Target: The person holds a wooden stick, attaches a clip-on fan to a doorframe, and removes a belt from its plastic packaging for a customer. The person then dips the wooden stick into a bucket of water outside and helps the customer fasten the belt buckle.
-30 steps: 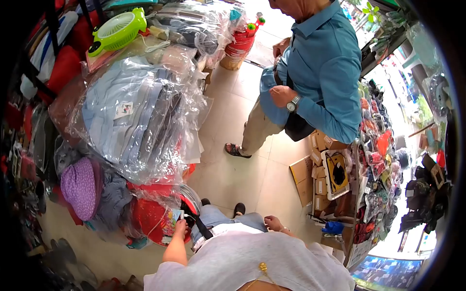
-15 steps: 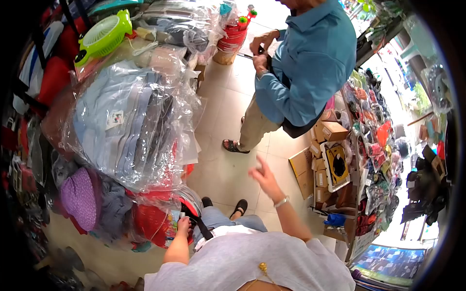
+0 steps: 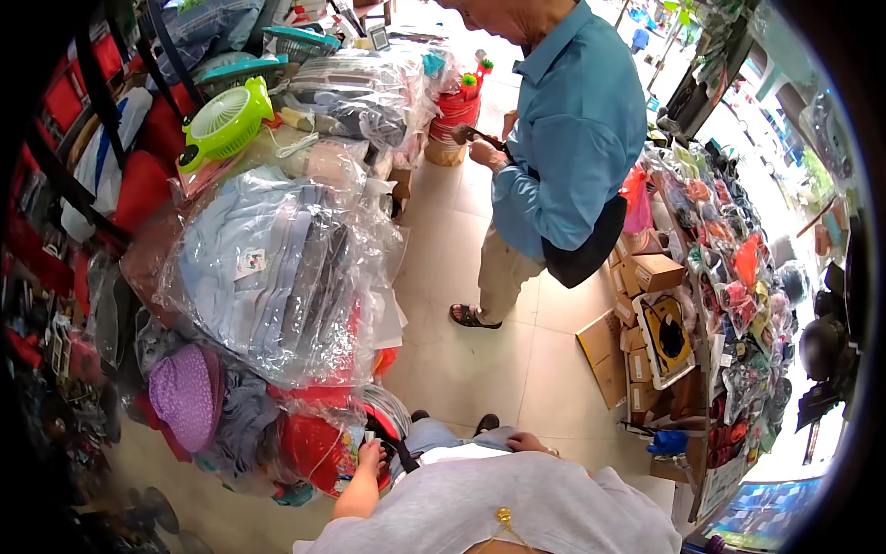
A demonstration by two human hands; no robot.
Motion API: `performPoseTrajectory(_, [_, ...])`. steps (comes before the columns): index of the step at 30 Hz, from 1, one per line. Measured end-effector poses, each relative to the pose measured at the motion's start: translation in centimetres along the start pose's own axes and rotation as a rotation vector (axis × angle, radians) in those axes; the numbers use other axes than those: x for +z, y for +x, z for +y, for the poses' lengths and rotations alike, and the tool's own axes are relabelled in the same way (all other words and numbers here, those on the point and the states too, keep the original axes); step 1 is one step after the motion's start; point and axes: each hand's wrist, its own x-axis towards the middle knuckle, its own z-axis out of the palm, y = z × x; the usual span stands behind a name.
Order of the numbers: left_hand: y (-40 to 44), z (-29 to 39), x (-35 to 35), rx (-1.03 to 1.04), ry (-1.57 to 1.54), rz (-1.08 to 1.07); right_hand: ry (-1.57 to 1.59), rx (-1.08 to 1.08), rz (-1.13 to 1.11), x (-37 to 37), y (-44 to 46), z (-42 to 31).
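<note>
My left hand (image 3: 371,454) is closed on a small white object (image 3: 369,437), too small to name, beside a red plastic-wrapped bundle (image 3: 310,450). Low over my lap, my right hand (image 3: 528,443) lies near the jeans (image 3: 441,434), fingers loosely extended, with nothing visible in it. Just left of my left hand, a purple dotted hat (image 3: 187,397) rests by grey-blue folded cloth (image 3: 242,423). Above these are stacked light-blue and grey garments (image 3: 245,249) in clear plastic.
A person in a blue shirt (image 3: 577,138) stands ahead on the tiled floor (image 3: 452,360), holding a dark object. A green fan (image 3: 224,120) lies on the left pile. Cardboard boxes (image 3: 658,270) and a rack of packaged goods (image 3: 738,305) are at the right.
My right hand, raised and reaching forward half a second ago, is back down by my lap. The other person's hands have shifted, showing a dark object. The view has tilted somewhat upward.
</note>
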Motion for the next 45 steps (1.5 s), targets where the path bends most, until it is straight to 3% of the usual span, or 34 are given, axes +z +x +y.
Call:
performPoseTrajectory(2, [-0.7,-0.6,0.2,-0.058,0.023,0.011,0.113,0.201,0.278,-0.1,-2.0,2.5])
performPoseTrajectory(4, [-0.3,-1.1,0.3,-0.059,0.04,0.015,0.477,0.506,0.276,-1.4,-2.8,3.9])
performPoseTrajectory(7, [0.0,-0.9,0.8,-0.076,0.029,0.008,0.755,0.558,0.369,-2.3,-3.0,4.9])
performPoseTrajectory(14, [-1.7,2.6,2.5,0.026,0.036,-0.001,0.846,0.481,0.298,-1.5,-0.1,2.8])
performPoseTrajectory(21, [-1.8,2.0,2.3,0.042,0.068,0.007,0.567,0.248,0.122,0.0,0.7,-0.3])
performPoseTrajectory(28, [0.6,-1.6,0.1,-0.004,0.118,-0.048,0.627,0.401,0.205,-0.4,-0.5,2.8])
performPoseTrajectory(33, [-0.7,0.4,0.6,-0.057,0.159,-0.054,0.693,0.513,0.287,1.0,-1.4,5.6])
performPoseTrajectory(45, [1.7,3.9,4.1,0.072,0.189,-0.175,0.381,0.326,0.397,2.3,0.0,6.2])
